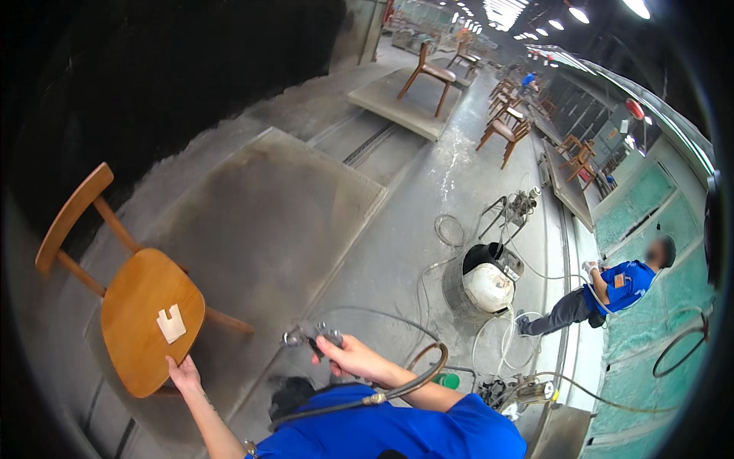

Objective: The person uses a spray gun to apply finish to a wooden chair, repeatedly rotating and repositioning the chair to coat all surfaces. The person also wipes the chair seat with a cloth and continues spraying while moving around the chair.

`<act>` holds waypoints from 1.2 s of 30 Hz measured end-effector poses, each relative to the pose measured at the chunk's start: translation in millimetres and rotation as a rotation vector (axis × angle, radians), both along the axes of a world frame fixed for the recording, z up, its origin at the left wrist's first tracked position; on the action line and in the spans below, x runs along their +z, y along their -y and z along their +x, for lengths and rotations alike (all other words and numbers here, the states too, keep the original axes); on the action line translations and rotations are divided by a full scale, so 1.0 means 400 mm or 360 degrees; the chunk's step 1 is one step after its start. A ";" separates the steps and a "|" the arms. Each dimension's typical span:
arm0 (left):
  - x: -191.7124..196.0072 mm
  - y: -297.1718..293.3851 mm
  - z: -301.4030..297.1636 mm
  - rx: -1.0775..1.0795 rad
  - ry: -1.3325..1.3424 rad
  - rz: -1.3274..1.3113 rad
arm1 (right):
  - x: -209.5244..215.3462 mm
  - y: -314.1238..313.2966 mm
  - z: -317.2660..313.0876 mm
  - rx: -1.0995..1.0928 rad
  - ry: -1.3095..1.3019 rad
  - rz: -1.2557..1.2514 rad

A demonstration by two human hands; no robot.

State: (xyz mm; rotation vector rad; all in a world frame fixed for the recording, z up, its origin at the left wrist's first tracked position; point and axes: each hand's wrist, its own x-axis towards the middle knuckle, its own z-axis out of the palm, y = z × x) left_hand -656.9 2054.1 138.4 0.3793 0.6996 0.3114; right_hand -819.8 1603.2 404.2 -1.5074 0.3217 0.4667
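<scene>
My left hand (184,375) grips the near edge of a wooden chair (136,325) at the left, the fingers partly hidden at the seat's rim. The chair has an orange-brown seat and a curved backrest. On the seat lies a small pale notched piece (171,325), its material unclear. My right hand (350,358) is wrapped round a metal spray gun (327,334), held to the right of the chair and pointing toward it. A dark hose (440,359) loops past my right forearm.
A flat grey platform (267,199) lies beyond the chair. Right of me stand a dark drum with a white container (489,287), a pump (520,205) and coiled hoses. A person in blue (623,287) works by the green wall. More chairs (505,130) line the floor farther off.
</scene>
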 end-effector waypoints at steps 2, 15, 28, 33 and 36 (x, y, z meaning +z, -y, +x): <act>0.022 0.042 -0.121 -0.0040 -0.0014 0.0090 | -0.012 0.028 -0.050 0.0055 -0.0007 -0.0006; 0.419 0.174 -0.194 -0.0983 -0.0257 0.2554 | 0.022 0.028 -0.165 -0.0539 0.0128 -0.0008; 0.288 0.209 -0.166 -0.1502 0.0257 0.3534 | 0.027 -0.117 -0.146 -0.0656 0.0186 -0.0074; 0.285 0.213 -0.167 -0.1431 0.0397 0.3361 | 0.024 -0.146 -0.123 -0.0697 0.0126 -0.0100; 0.292 0.231 -0.173 -0.1198 0.0615 0.3606 | 0.026 -0.149 -0.107 -0.0675 0.0159 -0.0150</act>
